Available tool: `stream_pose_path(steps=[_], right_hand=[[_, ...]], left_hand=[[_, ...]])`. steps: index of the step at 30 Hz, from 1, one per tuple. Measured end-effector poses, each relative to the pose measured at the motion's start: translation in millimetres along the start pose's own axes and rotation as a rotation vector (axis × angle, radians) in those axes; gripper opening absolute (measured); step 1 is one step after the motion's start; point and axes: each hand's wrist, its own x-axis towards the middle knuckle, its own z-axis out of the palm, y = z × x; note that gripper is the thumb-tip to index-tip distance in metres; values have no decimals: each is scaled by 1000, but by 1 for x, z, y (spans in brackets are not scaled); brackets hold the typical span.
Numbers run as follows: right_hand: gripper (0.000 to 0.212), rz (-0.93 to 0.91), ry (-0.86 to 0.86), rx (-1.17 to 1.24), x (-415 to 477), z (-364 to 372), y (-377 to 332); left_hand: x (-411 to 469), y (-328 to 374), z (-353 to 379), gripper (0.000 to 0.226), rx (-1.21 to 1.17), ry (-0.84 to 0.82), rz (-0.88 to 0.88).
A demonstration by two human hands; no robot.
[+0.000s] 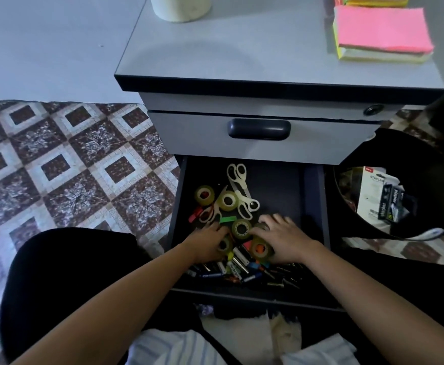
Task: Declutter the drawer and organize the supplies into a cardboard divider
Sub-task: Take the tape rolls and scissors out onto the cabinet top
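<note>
The grey cabinet [242, 56] stood with its lowest drawer [278, 185] pulled open; a black bin [389, 146] holding stapler packaging [381, 196] sat just beside it on the right. A pink sticky-note pad [381, 27] lay on the cabinet top. Both hands were inside the drawer, on the clutter at its front. The right hand [285, 239] lay palm down, fingers apart, over tape rolls. The left hand [209, 241] rested against a tape roll [224, 245]; whether its fingers were clamped on it could not be determined. White scissors [239, 185] lay behind the hands, near more rolls [228, 201]. Batteries and markers [238, 264] were heaped at the front edge.
</note>
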Motion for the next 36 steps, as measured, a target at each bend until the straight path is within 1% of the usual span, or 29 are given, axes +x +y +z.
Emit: stream_pose_path(steps=[3,6,8,11,13,16,18,20,23,24,26,29,32,36], right_hand=[[72,-70,51,-121,-3,14,-2],[61,-63,96,-115,-4,20,-2],[57,-19,121,-38,-4,18,-2],[57,70,203,240,-9,-2,-5],[60,88,295,454,-16,-27,-10],[70,48,462,613,-36,-82,-22],[72,28,561,636,-51,-123,-30],[68,-3,684,640,-63,-162,-37],[64,-37,889,650,-67,-215,-43],[64,-33,933,649,-64,-232,-45],[63,-11,971,642,-54,-264,-48],[60,46,934,607,-24,-299,-47],[56,108,885,544,15,-315,-43],[64,211,843,445,48,-323,-41]], left_hand=[[0,0,-1,67,-100,15,-7],[-5,0,-11,64,-206,71,-24],[-13,3,-24,65,-248,127,-5],[-33,8,-54,65,-312,232,38],[-48,10,-78,67,-357,310,70],[-73,11,-117,64,-403,484,110],[-90,11,-142,60,-416,639,141],[-107,9,-166,58,-437,792,172],[-126,3,-204,63,-458,967,198],[-130,0,-216,65,-446,1022,200],[-130,-9,-242,63,-419,1108,164],[-122,-21,-276,60,-387,1141,31],[-107,-36,-300,62,-352,1069,-55],[-91,-52,-316,64,-339,964,-105]])
